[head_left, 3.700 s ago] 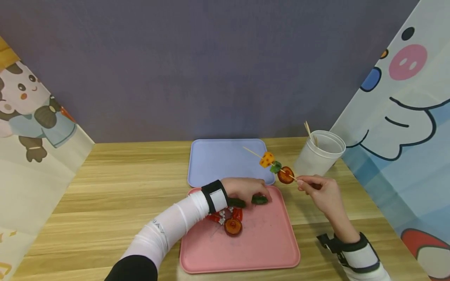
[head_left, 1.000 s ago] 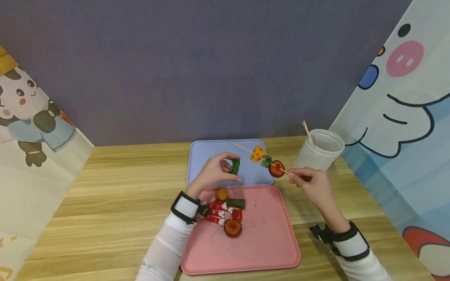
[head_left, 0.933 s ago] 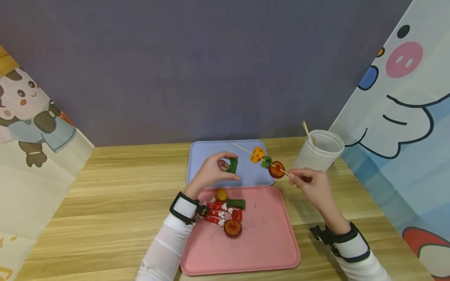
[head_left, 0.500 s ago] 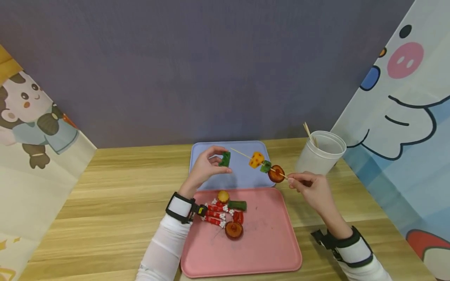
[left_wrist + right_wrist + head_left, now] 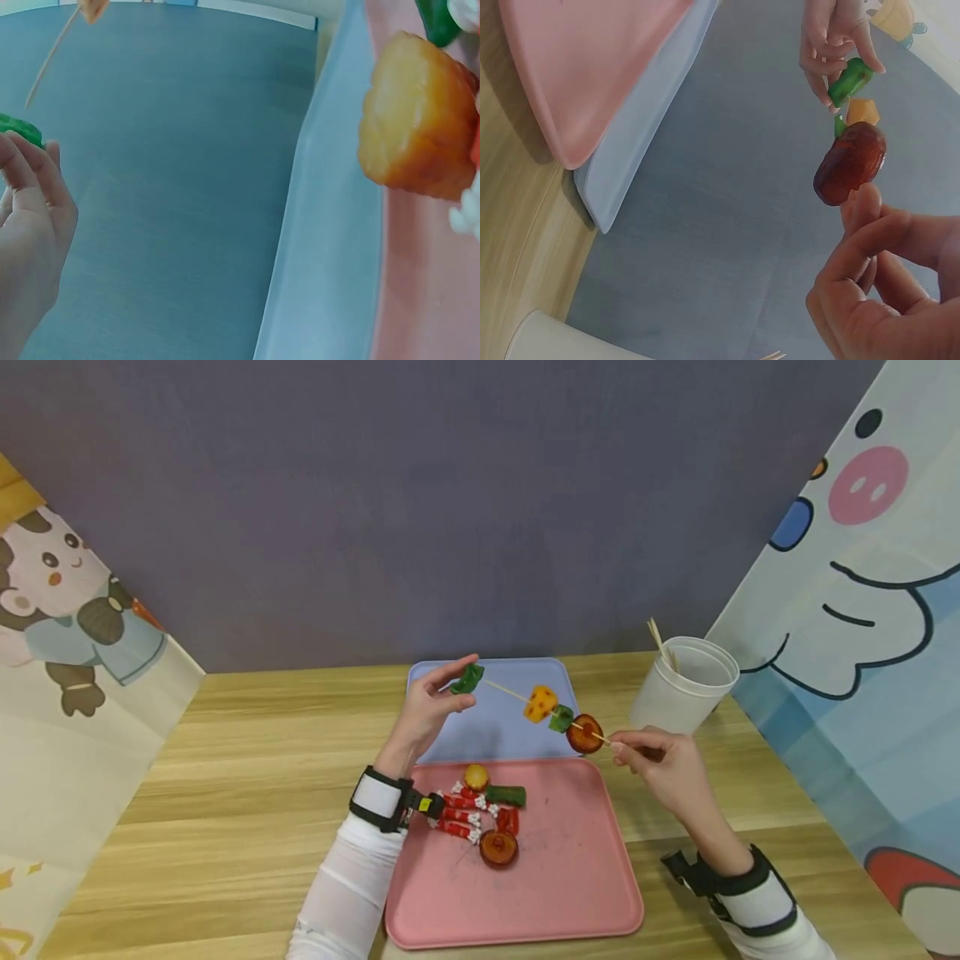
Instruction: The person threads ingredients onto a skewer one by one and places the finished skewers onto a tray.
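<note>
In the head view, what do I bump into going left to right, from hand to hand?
Left hand, held green piece, bare skewer tip, spotted orange piece, skewered green piece, round brown piece, right hand.

You worked in a booth-like station, identifiable by its wood-grain tabletop, plain dark back panel and cartoon-printed side panels.

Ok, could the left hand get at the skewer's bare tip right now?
Probably yes: the left hand holds a green piece near the tip of the skewer, nothing shows between, and the right hand pinches near the other end.
</note>
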Action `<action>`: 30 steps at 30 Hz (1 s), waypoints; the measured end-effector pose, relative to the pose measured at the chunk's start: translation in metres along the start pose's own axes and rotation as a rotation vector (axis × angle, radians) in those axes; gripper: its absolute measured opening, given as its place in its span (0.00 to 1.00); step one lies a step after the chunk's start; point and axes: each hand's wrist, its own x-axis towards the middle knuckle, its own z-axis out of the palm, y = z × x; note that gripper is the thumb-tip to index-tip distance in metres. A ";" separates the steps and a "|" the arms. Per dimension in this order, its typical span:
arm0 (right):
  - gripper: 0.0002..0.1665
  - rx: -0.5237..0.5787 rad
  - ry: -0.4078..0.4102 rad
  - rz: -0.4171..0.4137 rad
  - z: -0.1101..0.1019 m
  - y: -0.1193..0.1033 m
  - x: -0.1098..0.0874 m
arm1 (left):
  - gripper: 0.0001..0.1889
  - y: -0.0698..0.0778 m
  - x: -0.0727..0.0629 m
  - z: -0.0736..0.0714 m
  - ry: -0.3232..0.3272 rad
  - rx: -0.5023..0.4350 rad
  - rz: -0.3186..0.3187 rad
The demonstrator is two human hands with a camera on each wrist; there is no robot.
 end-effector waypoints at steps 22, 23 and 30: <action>0.06 -0.010 -0.021 0.007 0.003 -0.004 -0.003 | 0.31 0.000 0.000 0.003 0.000 -0.069 0.036; 0.06 -0.005 -0.022 0.009 0.003 -0.003 -0.003 | 0.31 0.000 0.000 0.003 -0.002 -0.061 0.034; 0.06 0.002 -0.020 0.008 0.004 -0.004 -0.003 | 0.35 0.001 0.001 0.007 0.012 -0.048 -0.012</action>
